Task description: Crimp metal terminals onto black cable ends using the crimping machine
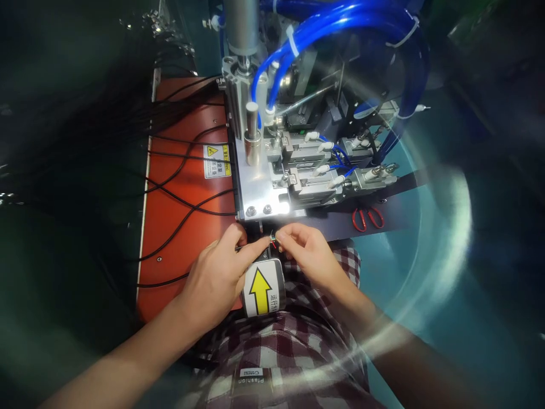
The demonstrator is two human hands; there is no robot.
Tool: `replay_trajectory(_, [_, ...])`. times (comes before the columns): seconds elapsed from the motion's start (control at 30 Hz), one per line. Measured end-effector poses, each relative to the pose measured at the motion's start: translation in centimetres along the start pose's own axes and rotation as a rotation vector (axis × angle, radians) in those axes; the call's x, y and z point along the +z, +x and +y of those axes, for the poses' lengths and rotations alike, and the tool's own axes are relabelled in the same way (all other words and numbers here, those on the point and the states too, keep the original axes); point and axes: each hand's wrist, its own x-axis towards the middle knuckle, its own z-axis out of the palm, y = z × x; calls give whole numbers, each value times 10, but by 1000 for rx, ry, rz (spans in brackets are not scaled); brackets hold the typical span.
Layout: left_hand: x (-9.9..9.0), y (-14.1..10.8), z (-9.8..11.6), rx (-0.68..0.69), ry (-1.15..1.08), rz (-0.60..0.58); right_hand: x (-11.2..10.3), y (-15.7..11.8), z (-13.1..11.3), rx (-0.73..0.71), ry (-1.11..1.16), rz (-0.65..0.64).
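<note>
My left hand (217, 278) is closed, pinching a cable end near the front edge of the machine. Thin coloured wires (273, 240), red and green among them, fan out between my fingertips. Opposite it, my right hand (310, 253) is closed, with thumb and forefinger pinched on the tips of these wires. The fingers cover part of the wires, so how many there are is hard to tell. Just below the fingertips is a rounded machine part with a yellow arrow label (259, 288).
A pneumatic fixture (264, 193) with metal cylinders stands directly ahead, with blue air hoses (340, 20) arching above. Several black cables (187, 203) cross the orange panel (183, 182) on the left. Red-handled scissors (368, 219) lie on the dark surface at right.
</note>
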Motion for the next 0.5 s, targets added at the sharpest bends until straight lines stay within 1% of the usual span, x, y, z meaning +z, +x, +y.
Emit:
replay_trajectory(0.17, [1, 0, 0, 14, 33, 6, 0, 0, 0, 12, 12, -14])
replay_trajectory(0.5, [-1, 3, 2, 30, 91, 16, -1, 1, 0, -15, -3, -24])
